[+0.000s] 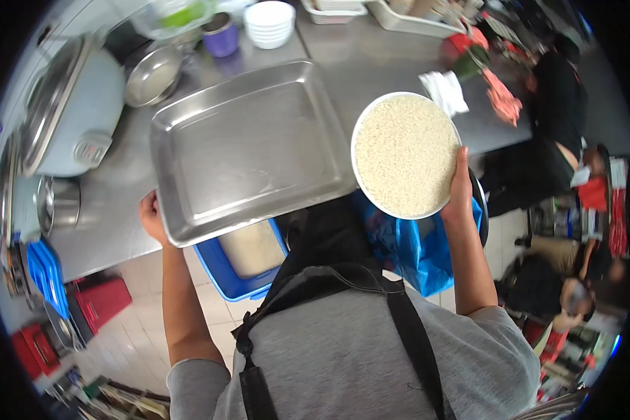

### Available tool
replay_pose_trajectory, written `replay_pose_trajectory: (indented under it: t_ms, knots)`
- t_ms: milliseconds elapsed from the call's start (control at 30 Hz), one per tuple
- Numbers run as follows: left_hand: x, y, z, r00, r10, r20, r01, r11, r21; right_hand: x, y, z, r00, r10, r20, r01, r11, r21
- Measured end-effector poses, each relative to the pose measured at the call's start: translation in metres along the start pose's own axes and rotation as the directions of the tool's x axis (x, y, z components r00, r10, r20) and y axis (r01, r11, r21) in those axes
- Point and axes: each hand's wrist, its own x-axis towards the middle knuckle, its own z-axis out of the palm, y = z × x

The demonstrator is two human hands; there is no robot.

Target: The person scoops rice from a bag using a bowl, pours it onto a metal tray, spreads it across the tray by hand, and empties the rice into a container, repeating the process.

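A white round bowl (355,155) full of pale rice grains (407,155) is in my right hand (460,185), whose fingers grip its right rim. Just left of the bowl, a large rectangular steel tray (248,143) holds no food and lies on the steel counter near its front edge. My left hand (151,218) is at the tray's lower left corner; its fingers are bent against the tray's side and partly hidden. Below the tray, a blue bin (224,276) contains more rice (253,250). A blue bag (423,259) hangs or stands under the bowl.
A rice cooker (84,105), steel bowl (154,75), steel pot (59,203), purple cup (220,35) and stacked white bowls (269,24) stand around the tray. A white cloth (444,93) lies right of the rice bowl. Other people (556,105) are at the right.
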Motion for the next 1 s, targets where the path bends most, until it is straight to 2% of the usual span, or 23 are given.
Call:
replay_pose_trajectory:
  t_ms: [33, 133, 300, 400, 500, 600, 700, 800, 900, 1000]
  knots:
    - [-0.003, 0.009, -0.002, 1.0, -0.001, -0.014, 0.001, 1.0, -0.01, 0.005, -0.001, 0.02, 0.999, 0.046, 0.027, -0.046, 0.999, -0.016]
    - [-0.001, 0.013, -0.002, 0.999, -0.011, -0.053, 0.012, 1.0, 0.025, 0.019, 0.011, 0.081, 0.956, 0.055, 0.29, -0.059, 0.998, 0.003]
    - [-0.001, 0.032, -0.008, 0.996, -0.078, -0.05, 0.08, 0.996, 0.041, 0.045, 0.031, 0.153, 0.919, 0.077, 0.387, -0.02, 0.988, -0.151]
    - [-0.001, 0.031, -0.008, 0.994, -0.093, -0.058, 0.095, 0.995, 0.041, 0.06, 0.043, 0.183, 0.924, 0.074, 0.376, 0.029, 0.965, -0.259]
    - [-0.002, 0.033, -0.009, 0.992, -0.109, -0.065, 0.112, 0.993, 0.044, 0.062, 0.044, 0.205, 0.905, -0.019, 0.424, 0.167, 0.934, -0.314]
    - [-0.001, 0.033, -0.008, 0.989, -0.131, -0.062, 0.135, 0.989, 0.053, 0.06, 0.046, 0.226, 0.862, -0.196, 0.468, 0.311, 0.932, -0.183]
    - [-0.001, 0.032, -0.008, 0.987, -0.148, -0.056, 0.151, 0.987, 0.059, 0.064, 0.044, 0.238, 0.822, -0.278, 0.498, 0.414, 0.891, -0.186]
    - [-0.001, 0.032, -0.008, 0.988, -0.147, -0.057, 0.149, 0.988, 0.042, 0.058, 0.04, 0.252, 0.754, -0.392, 0.527, 0.581, 0.773, -0.256]
    - [-0.001, 0.031, -0.008, 0.987, -0.153, -0.052, 0.155, 0.988, 0.024, 0.049, 0.038, 0.262, 0.491, -0.571, 0.658, 0.846, 0.492, -0.204]
    - [-0.001, 0.03, -0.009, 0.99, -0.132, -0.053, 0.135, 0.99, 0.05, 0.029, 0.021, 0.266, 0.086, -0.668, 0.739, 0.996, 0.077, -0.047]
